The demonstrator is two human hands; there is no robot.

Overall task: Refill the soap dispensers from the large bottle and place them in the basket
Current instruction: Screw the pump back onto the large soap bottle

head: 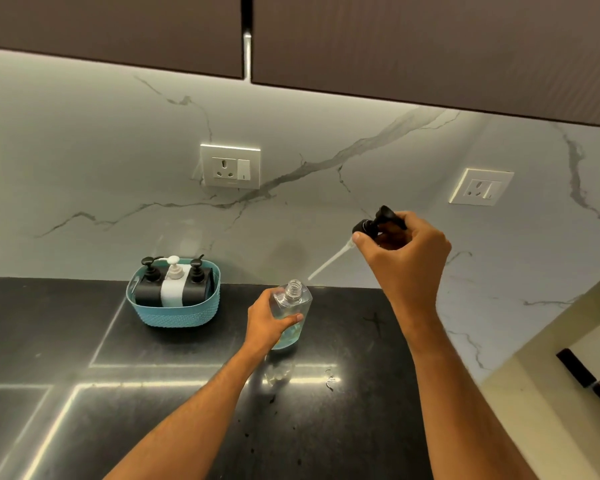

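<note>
A clear bottle (290, 311), uncapped and holding pale blue liquid, stands at table centre, the left hand (269, 322) gripping it. The right hand (400, 244) pinches one black pump (378, 223) at 2 o'clock. Three dispensers (173, 280) fill the teal basket (174, 310) at 10 o'clock. Black table (153, 393), marble wall (326, 150).

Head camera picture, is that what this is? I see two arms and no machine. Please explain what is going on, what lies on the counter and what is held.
Yes: one camera worn on a person's head, looking down at their bare hands. No robot. On the shiny black stone counter stands a teal plastic basket holding three pump dispensers, two black and one white. The left hand grips a clear square plastic bottle, its neck open, with bluish liquid low inside. The right hand holds the black pump top lifted away, its white tube hanging free.
</note>
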